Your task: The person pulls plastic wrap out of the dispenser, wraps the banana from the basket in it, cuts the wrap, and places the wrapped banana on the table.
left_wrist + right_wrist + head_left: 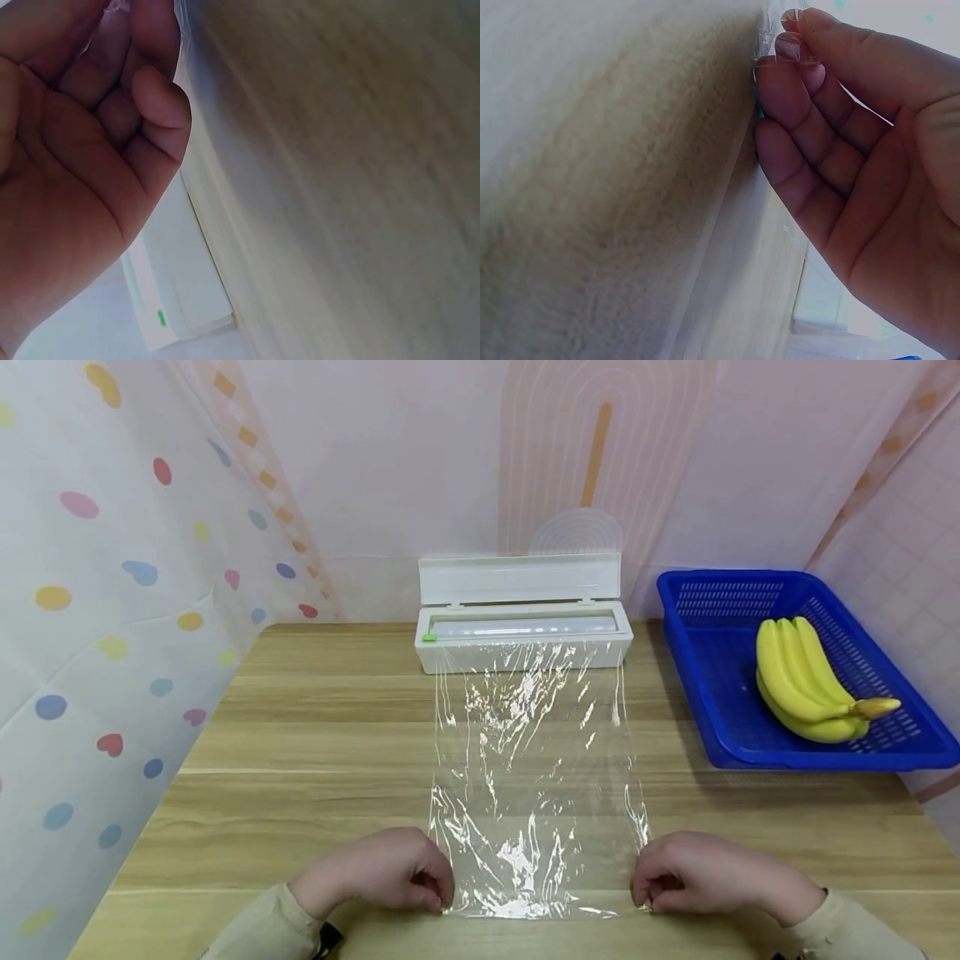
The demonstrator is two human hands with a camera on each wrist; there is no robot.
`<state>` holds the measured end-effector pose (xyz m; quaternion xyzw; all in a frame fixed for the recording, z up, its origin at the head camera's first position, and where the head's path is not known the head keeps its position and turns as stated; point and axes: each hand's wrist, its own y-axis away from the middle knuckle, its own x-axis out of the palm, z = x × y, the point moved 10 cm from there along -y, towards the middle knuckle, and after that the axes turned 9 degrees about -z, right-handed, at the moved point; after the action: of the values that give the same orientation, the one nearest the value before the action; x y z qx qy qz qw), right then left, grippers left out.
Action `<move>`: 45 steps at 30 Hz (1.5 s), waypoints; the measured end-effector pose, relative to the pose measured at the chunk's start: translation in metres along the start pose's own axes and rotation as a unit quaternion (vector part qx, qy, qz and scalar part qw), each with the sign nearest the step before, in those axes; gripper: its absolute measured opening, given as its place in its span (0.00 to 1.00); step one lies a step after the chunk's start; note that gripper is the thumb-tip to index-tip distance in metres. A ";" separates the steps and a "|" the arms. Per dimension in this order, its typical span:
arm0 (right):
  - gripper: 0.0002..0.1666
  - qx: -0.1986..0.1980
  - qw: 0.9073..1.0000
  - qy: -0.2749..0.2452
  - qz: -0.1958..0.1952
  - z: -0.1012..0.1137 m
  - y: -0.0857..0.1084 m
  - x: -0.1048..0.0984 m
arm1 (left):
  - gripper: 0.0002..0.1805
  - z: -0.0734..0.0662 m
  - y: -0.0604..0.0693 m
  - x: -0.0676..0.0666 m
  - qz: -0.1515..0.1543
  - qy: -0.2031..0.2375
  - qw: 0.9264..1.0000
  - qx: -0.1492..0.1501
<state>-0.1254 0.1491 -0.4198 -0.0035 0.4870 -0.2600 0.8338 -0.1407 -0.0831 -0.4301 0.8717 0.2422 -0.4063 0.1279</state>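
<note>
A sheet of clear plastic wrap [536, 777] stretches from a white wrap dispenser box [525, 656] toward the near side of the table. My left hand [393, 870] pinches the sheet's near left corner, fingers curled. At the near right corner, my right hand [708, 875] pinches the wrap between thumb and fingers. The dispenser's lid [520, 579] stands raised, and a roll [525, 627] shows inside. A small green slider [429, 637] sits at the box's left front edge. In the right wrist view, crinkled film shows at the fingertips [791, 49].
To the right, a blue plastic basket [693, 693] holds a bunch of yellow bananas [806, 681]. The wooden table [315, 735] meets a patterned curtain [390, 468] at the back. More spotted cloth [112, 635] hangs along the left.
</note>
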 end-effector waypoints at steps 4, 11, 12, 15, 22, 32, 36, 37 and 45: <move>0.12 0.004 1.000 -0.004 -0.004 -0.002 0.001 -0.002 | 0.02 0.002 0.001 -0.002 -0.005 -0.007 1.000 -0.011; 0.11 0.024 1.000 -0.008 0.001 -0.004 0.003 -0.006 | 0.03 0.000 0.004 -0.006 -0.016 -0.007 1.000 0.013; 0.11 0.024 1.000 -0.008 0.000 -0.004 0.003 -0.006 | 0.04 -0.001 0.004 -0.006 -0.018 -0.008 1.000 0.018; 0.10 0.026 1.000 -0.005 -0.007 -0.004 0.003 -0.011 | 0.04 -0.003 0.004 -0.007 -0.020 -0.013 0.999 0.031; 0.09 0.049 0.998 0.004 -0.025 -0.009 -0.001 -0.028 | 0.05 -0.004 0.003 -0.006 -0.023 -0.030 0.999 0.030; 0.11 0.025 0.993 0.080 -0.082 -0.008 0.000 -0.070 | 0.04 -0.005 0.005 -0.005 -0.030 -0.055 0.998 0.027; 0.14 0.042 0.975 0.155 -0.152 -0.010 0.007 -0.110 | 0.04 -0.006 0.006 -0.005 -0.037 -0.060 0.997 0.037; 0.16 0.052 0.971 0.163 -0.168 -0.011 0.009 -0.120 | 0.04 -0.006 0.006 -0.005 -0.038 -0.060 0.997 0.038; 0.23 0.095 0.946 0.196 -0.241 -0.017 0.029 -0.173 | 0.04 -0.009 0.005 -0.006 -0.046 -0.071 0.995 0.047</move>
<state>-0.1944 0.2537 -0.2963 0.0097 0.5984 -0.4936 0.6311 -0.1356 -0.0852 -0.4196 0.8338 0.2530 -0.4832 0.0851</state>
